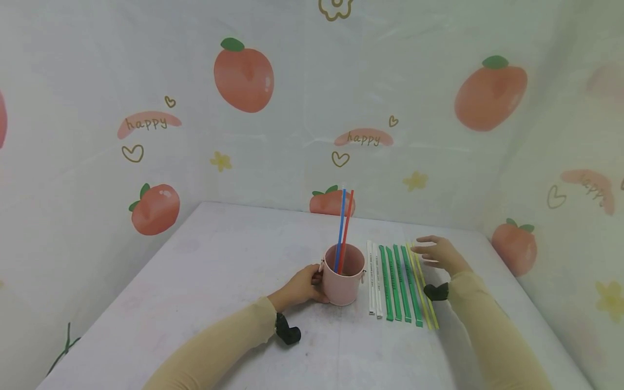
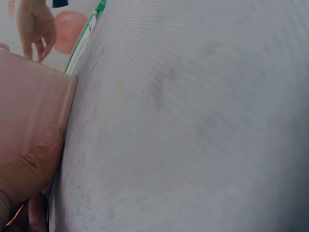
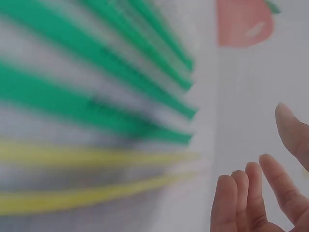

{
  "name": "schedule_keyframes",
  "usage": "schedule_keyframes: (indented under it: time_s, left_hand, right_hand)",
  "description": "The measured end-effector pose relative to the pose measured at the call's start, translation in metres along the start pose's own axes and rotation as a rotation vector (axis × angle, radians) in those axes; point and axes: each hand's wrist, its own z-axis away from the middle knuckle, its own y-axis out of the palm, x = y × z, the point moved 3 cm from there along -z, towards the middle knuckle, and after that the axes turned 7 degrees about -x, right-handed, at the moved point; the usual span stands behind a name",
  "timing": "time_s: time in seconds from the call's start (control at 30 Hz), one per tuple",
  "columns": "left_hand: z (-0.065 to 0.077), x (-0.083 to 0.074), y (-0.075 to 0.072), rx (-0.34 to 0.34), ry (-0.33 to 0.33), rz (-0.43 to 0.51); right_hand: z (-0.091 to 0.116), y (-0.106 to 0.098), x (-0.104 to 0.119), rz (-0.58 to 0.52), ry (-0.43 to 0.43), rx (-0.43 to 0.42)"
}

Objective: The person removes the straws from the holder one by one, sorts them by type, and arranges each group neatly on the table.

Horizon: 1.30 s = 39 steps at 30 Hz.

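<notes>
A small pink bucket (image 1: 340,290) stands upright on the table, with a blue straw (image 1: 340,227) and a red straw (image 1: 348,219) leaning in it. My left hand (image 1: 303,285) grips the bucket's left side low down; in the left wrist view the thumb (image 2: 36,162) lies along its pink wall. Over the far end of two yellow straws (image 1: 426,295), my right hand (image 1: 442,255) hovers with fingers spread and nothing in them. The right wrist view shows its fingers (image 3: 254,198) apart from the yellow straws.
Between the bucket and the yellow straws lie two white-wrapped straws (image 1: 371,287) and several green-wrapped straws (image 1: 397,284), side by side in a row. A white sheet (image 1: 292,81) printed with peaches hangs behind the table (image 1: 234,260) and at both sides.
</notes>
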Motion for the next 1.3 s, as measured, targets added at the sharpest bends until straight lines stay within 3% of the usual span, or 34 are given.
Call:
schedule_keyframes:
  time_s: [0.27, 0.7, 0.97, 1.3]
  left_hand:
    - [-0.001, 0.001, 0.000, -0.001, 0.011, 0.013]
    - [-0.001, 0.002, 0.000, 0.002, -0.003, -0.006]
    - [-0.001, 0.001, 0.000, 0.002, 0.001, 0.008]
    - [-0.002, 0.002, 0.001, 0.000, -0.001, -0.001]
  right_hand:
    - [0.006, 0.012, 0.045, -0.134, -0.122, 0.000]
    - [0.017, 0.044, 0.097, -0.203, -0.267, 0.007]
    - [0.022, 0.075, 0.108, -0.217, -0.331, -0.004]
    - [0.028, 0.109, 0.106, -0.252, -0.340, 0.028]
